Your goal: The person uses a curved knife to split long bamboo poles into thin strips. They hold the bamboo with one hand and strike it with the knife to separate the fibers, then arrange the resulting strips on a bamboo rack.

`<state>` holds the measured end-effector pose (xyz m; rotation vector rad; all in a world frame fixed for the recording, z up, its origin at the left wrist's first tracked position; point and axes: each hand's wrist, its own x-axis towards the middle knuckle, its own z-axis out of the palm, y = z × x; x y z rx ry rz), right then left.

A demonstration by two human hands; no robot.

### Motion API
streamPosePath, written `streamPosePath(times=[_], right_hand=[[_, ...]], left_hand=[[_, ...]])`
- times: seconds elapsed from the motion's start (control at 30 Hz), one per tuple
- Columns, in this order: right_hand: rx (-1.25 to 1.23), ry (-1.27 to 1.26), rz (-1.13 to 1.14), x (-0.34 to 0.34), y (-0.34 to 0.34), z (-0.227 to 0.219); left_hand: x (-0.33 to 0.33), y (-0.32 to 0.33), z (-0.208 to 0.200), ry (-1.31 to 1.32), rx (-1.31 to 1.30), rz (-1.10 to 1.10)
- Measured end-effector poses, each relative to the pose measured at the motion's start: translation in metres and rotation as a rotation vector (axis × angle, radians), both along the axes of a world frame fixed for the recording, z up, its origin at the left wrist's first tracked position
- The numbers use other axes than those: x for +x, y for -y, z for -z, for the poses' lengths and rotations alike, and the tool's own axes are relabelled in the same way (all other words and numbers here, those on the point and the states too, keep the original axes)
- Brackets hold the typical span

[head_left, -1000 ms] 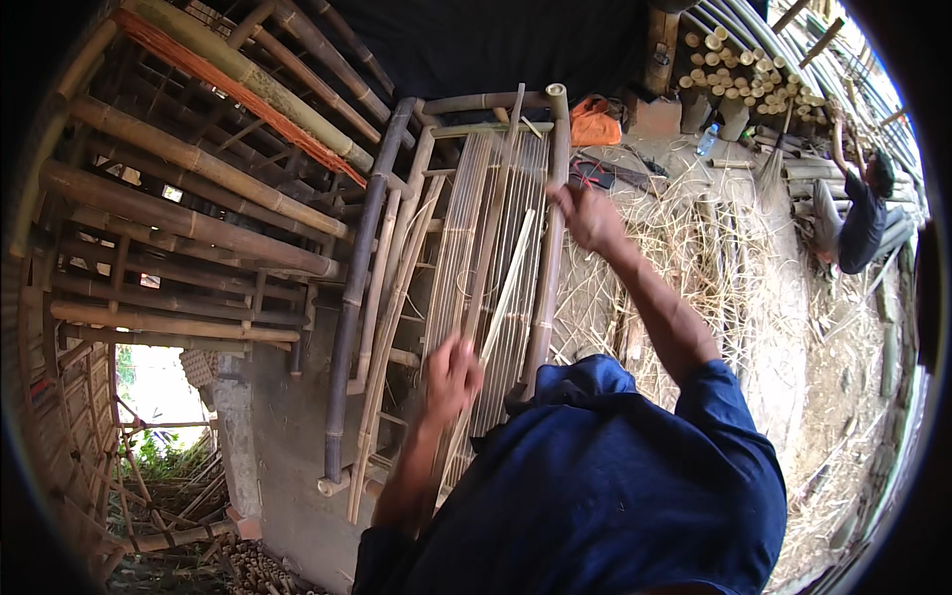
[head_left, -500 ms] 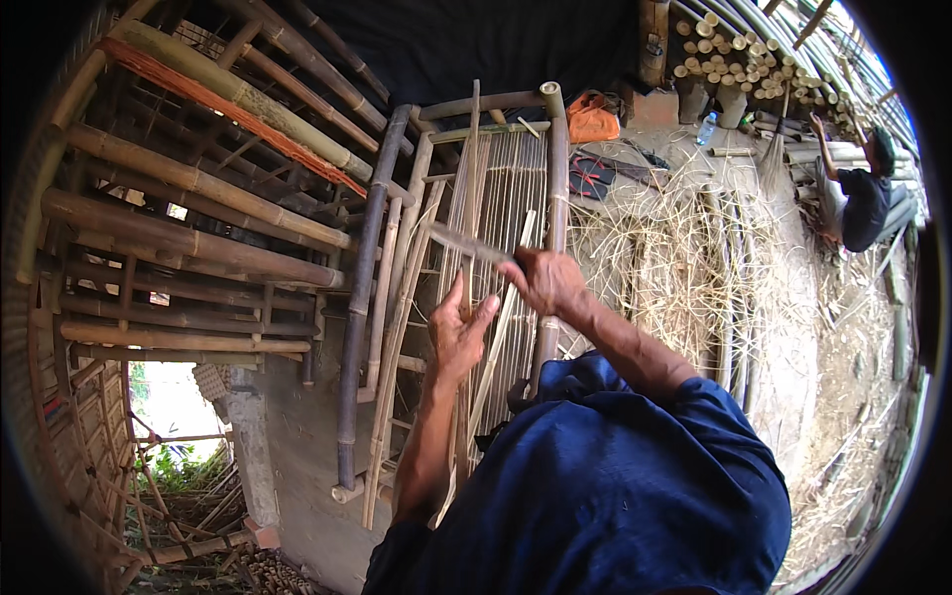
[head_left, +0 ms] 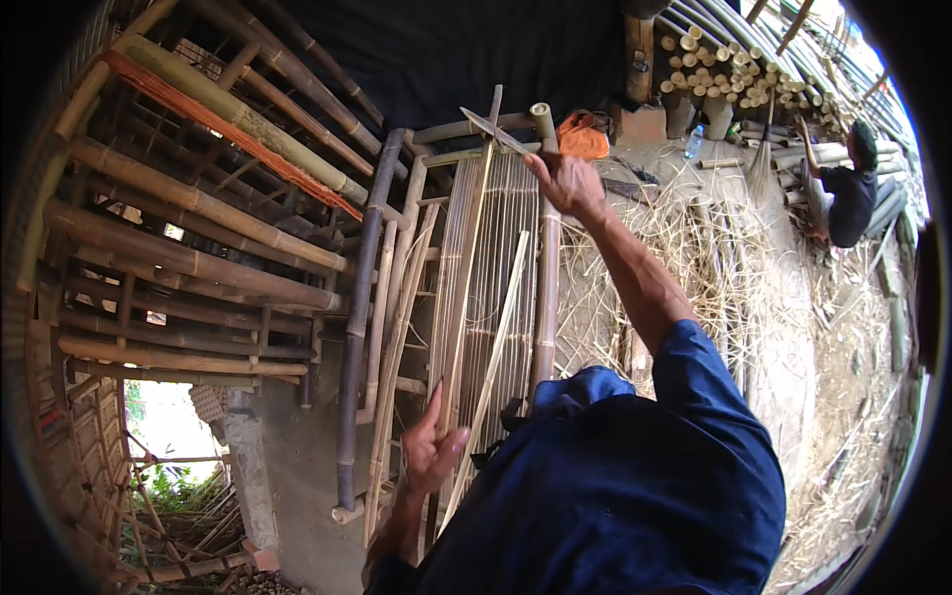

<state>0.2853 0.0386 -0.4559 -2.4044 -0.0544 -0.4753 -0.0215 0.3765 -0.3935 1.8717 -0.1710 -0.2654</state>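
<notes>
My right hand is closed round the handle of a knife, out near the far end of a long bamboo frame. Its pointed blade lies across a long, narrow bamboo strip, close to the strip's far tip. Nearer my body, my left hand has the strip between its thumb and fingers, the index finger stretched along it. Beneath the strip, thin parallel slats run the length of the frame. A second pale strip lies loose at a slant over them.
Stacked bamboo poles and racks fill the left side. Shavings litter the floor at right. An orange bag, a water bottle and a broom are beyond. Another person crouches at far right by cut poles.
My right hand has moved away from me with the knife, to the strip's far end. My left hand has drawn back toward my body, and the two hands are now wide apart.
</notes>
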Motion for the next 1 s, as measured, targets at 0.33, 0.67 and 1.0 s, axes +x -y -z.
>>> streamPosePath(times=[0.33, 0.67, 1.0], right_hand=[[0.097, -0.002, 0.339, 0.03, 0.07, -0.015], [-0.073, -0.164, -0.544, -0.172, -0.12, 0.001], [-0.097, -0.114, -0.389, -0.111, -0.093, 0.01]], left_hand=[[-0.044, -0.02, -0.017, -0.061, 0.096, -0.151], [0.116, 0.039, 0.005, -0.217, -0.239, -0.224], [0.099, 0.043, -0.003, -0.152, -0.171, -0.13]])
